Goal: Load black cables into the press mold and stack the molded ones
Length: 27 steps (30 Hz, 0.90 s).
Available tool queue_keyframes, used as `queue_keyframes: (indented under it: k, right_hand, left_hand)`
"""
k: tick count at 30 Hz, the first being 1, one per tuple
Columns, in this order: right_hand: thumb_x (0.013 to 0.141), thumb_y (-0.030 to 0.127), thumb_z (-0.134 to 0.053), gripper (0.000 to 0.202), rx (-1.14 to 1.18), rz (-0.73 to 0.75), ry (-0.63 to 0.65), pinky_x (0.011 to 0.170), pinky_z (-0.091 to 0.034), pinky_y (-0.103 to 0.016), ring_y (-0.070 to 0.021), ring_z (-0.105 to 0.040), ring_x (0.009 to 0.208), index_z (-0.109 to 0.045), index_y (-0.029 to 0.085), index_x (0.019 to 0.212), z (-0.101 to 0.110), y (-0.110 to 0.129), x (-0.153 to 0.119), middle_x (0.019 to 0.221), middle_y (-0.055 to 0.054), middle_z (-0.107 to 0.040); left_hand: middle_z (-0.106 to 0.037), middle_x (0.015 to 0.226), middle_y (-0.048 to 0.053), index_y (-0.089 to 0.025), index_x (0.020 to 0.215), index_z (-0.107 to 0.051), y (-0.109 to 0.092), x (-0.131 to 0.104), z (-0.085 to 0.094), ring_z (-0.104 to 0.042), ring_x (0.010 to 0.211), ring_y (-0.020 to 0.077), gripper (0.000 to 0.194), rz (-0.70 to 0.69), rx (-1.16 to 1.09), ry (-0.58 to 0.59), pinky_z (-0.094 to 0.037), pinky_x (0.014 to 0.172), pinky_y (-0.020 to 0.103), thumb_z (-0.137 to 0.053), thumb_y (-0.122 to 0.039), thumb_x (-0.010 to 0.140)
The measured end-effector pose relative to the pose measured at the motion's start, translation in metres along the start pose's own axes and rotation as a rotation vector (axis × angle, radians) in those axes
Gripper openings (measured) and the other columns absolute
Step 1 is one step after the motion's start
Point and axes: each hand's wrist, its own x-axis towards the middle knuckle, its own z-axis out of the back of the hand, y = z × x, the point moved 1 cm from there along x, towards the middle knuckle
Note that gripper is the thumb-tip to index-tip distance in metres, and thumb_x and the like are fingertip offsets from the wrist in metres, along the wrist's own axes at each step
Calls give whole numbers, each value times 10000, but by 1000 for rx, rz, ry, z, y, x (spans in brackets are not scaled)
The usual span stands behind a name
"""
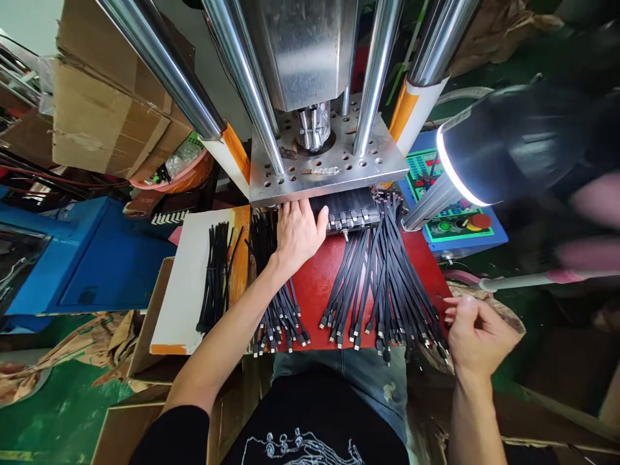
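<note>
My left hand (299, 231) reaches under the front edge of the metal press plate (334, 174), fingers extended, beside a black mold block (352, 210) with a row of small metal connectors. Its fingertips are partly hidden by the plate. Black flat cables (400, 278) fan out over the red board (314, 278) right of the mold, and another bunch (283, 316) lies beneath and beside my left forearm. My right hand (477, 332) hovers off the red board's right edge, fingers curled; whether anything is inside it is hidden.
A white board (181, 284) with a small cable bundle (214, 278) stands at the left. Thick steel columns rise around the press. A blue control box (465, 236) with buttons and a lit round lamp (455, 161) are at the right. Cardboard boxes (106, 116) are at the left.
</note>
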Motion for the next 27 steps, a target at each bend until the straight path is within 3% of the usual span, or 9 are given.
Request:
queue_keyframes:
  k: [6,12,27]
  right_hand:
    - [1043,521,-542,468,-5,16,-13,604,-513,-282,-173,-665,585,-766,201,785,-2,7,3,633,-15,-702]
    - [1030,473,-574,421,-4,37,-26,614,-485,-288,-179,-654,585,-788,197,796,-2,11,4,621,-13,-692]
    - [1051,473,-570,427,-17,50,-7,612,-490,-298,-174,-635,573,-772,202,790,1,15,3,623,-16,-692]
  left_hand:
    - [-648,1475,325,9,1457,-562,-2,-5,10,-616,1411,433,568,-62,4,35,-483,1196,585,-394,-431,1140]
    - [-609,1510,359,76,1475,-548,-3,-17,19,-590,1448,437,614,-70,15,75,-455,1246,550,-415,-420,1137]
    - [-530,1595,381,71,1524,-494,-9,-23,6,-493,1543,474,755,-22,-59,32,-386,1303,614,-473,-554,1100]
